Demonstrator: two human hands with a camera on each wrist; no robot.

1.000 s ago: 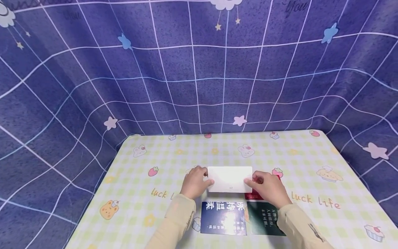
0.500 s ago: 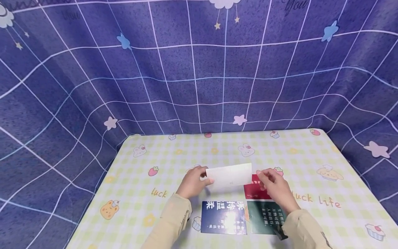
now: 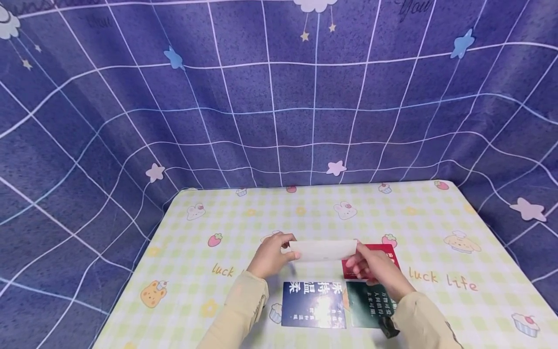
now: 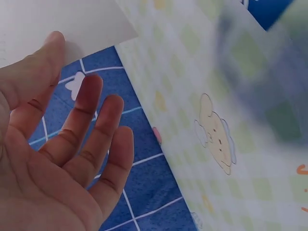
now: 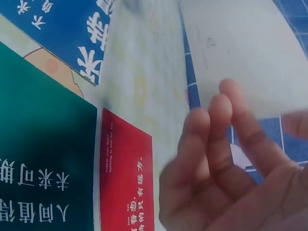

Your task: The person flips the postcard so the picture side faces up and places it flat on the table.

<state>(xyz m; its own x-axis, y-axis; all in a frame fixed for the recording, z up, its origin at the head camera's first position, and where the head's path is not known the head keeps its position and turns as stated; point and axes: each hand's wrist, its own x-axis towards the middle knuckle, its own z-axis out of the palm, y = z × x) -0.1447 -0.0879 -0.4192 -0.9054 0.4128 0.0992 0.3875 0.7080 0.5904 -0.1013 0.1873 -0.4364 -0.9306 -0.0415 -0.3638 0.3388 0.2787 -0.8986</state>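
A white card (image 3: 322, 250), likely a postcard with its plain side showing, is held up above the table, tilted so that it looks narrow in the head view. My left hand (image 3: 271, 256) pinches its left end between thumb and index finger; the other fingers spread loosely in the left wrist view. At the right end, my right hand (image 3: 377, 267) grips the corner, its remaining fingers half curled beneath. Below and behind that hand lies a red card (image 3: 383, 249). Nearer me are a blue card (image 3: 314, 305) and a dark green card (image 3: 368, 305), side by side with printed characters.
A pale green checked cloth (image 3: 183, 310) with cartoon prints covers the table. Dark blue grid-patterned curtain (image 3: 279, 121) rises behind the back edge and along both sides. A small black object (image 3: 388, 327) shows at the right sleeve cuff, over the green card.
The right hand let go of the white card's right end, moved off to the right, then came back onto it. The card has tipped flatter. The left hand kept its pinch.
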